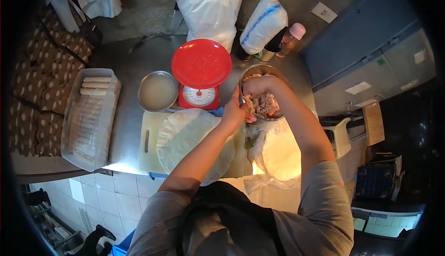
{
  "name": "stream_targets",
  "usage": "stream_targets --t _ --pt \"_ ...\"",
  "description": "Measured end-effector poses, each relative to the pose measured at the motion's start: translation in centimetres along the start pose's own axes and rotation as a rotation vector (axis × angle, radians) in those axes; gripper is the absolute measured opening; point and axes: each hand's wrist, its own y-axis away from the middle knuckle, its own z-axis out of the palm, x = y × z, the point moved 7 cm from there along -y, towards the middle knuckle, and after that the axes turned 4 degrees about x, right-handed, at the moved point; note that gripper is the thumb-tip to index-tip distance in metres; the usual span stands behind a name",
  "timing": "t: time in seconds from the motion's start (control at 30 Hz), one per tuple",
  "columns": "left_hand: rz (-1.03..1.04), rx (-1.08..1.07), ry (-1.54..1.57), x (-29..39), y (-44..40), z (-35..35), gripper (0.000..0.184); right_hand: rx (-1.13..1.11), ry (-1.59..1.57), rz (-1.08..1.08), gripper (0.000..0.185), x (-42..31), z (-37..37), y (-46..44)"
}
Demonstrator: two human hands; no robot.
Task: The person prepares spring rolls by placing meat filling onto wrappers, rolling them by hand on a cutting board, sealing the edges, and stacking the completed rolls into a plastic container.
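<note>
head view, left hand clasping the side of a metal bowl on the table, right hand down in its chunky mixture (fingertips hidden, cannot tell if they pinch), red scale left of the bowl, pale sheet over a cutting board

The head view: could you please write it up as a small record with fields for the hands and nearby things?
Left hand: against the left side of the large metal bowl
Right hand: inside that bowl, partly hidden, in a chunky pinkish-brown mixture
Left of bowl: red scale, then a small metal bowl of pale liquid
Farther left: plastic tub holding pale rolls
Cutting board: under a thin pale sheet
</note>
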Motion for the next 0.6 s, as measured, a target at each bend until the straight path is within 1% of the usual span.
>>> stream_targets --t 0.03,0.1,0.17,0.27,0.37,0.5,0.6 --pt "-0.004 -0.005 0.007 -0.1 0.0 0.0 0.075 -0.059 0.107 -0.122 0.034 -0.2 0.3 0.3" --pt "-0.009 -0.018 0.019 -0.2 0.0 0.0 0.075 -0.115 0.183 -0.156 0.037 0.4 0.3 1.8" --pt "-0.05 -0.072 0.014 -0.4 0.0 0.0 0.076 -0.115 0.12 0.013 0.045 -1.1 -1.5 5.8" --pt "-0.101 -0.13 0.032 0.0 0.3 -0.1 0.076 0.123 -0.088 -0.041 0.069 0.6 -1.9 7.4" --pt "-0.114 -0.176 0.069 -0.1 0.2 -0.1 0.075 0.094 -0.337 -0.137 0.088 -0.7 -0.9 7.9" --pt "-0.1 -0.232 0.103 -0.1 0.0 -0.2 0.074 -0.016 -0.277 -0.045 0.08 -1.3 1.4 6.9" --pt "-0.117 -0.185 0.071 0.0 0.2 -0.4 0.073 -0.042 -0.279 -0.017 0.072 -0.9 2.4 6.3"
